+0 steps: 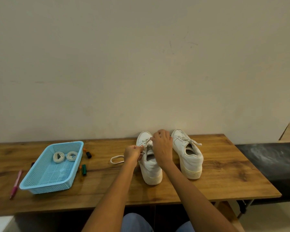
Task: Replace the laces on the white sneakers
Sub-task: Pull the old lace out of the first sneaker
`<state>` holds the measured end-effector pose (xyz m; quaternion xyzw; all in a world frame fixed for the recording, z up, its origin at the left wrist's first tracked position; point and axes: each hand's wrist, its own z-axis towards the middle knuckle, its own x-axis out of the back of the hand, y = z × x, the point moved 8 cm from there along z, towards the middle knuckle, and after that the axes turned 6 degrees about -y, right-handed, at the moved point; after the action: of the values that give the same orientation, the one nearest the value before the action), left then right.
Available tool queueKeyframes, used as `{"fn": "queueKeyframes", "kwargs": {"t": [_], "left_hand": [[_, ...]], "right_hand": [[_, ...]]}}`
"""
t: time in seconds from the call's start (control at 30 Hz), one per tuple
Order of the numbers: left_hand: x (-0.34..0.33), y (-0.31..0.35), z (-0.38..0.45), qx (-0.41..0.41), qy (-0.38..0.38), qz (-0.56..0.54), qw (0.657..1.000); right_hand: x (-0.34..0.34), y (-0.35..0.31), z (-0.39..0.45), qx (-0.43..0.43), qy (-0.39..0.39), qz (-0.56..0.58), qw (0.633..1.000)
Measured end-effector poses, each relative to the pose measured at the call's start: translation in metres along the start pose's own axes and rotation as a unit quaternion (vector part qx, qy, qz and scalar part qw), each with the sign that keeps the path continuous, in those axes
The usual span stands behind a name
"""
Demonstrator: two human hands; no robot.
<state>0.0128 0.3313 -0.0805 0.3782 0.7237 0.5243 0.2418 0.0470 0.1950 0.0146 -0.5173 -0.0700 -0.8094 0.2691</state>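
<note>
Two white sneakers stand side by side on the wooden table [174, 190], heels toward me. My left hand [133, 153] pinches the white lace [117, 159] of the left sneaker [151, 171]; a loop of that lace trails out on the table to the left. Over the same sneaker's eyelets lies my right hand [162, 146], its fingers curled on the lace near the toe end. The right sneaker [189, 158] stands laced and untouched. Two coiled white laces [59, 156] lie in the far end of a blue plastic basket [40, 185].
The basket sits at the table's left. Around it lie several small markers [84, 169] and a pink pen [16, 183] near the left front edge. A plain wall backs the table. A dark bench top [274, 164] adjoins on the right.
</note>
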Motion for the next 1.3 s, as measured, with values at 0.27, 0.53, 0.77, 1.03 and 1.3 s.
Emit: {"fn": "queueKeyframes", "kwargs": {"t": [0.27,0.53,0.77,1.03,1.3], "left_hand": [[-0.001,0.000,0.000,-0.006,0.002,0.002,1.000],[-0.002,0.002,0.001,-0.002,-0.014,0.023,1.000],[-0.003,0.006,-0.001,-0.025,-0.012,0.061,0.998],[-0.002,0.007,-0.001,-0.040,-0.012,0.072,0.996],[-0.002,0.006,-0.001,-0.033,-0.013,0.067,0.997]], "right_hand": [[0.003,0.009,-0.005,-0.057,0.030,0.031,0.997],[0.005,0.024,0.004,-0.077,-0.007,0.098,0.992],[0.001,0.053,0.011,-0.190,-0.094,0.171,0.962],[-0.019,0.018,0.009,-0.023,-0.174,0.125,0.976],[-0.026,0.028,0.018,-0.039,-0.265,0.034,0.963]]}}
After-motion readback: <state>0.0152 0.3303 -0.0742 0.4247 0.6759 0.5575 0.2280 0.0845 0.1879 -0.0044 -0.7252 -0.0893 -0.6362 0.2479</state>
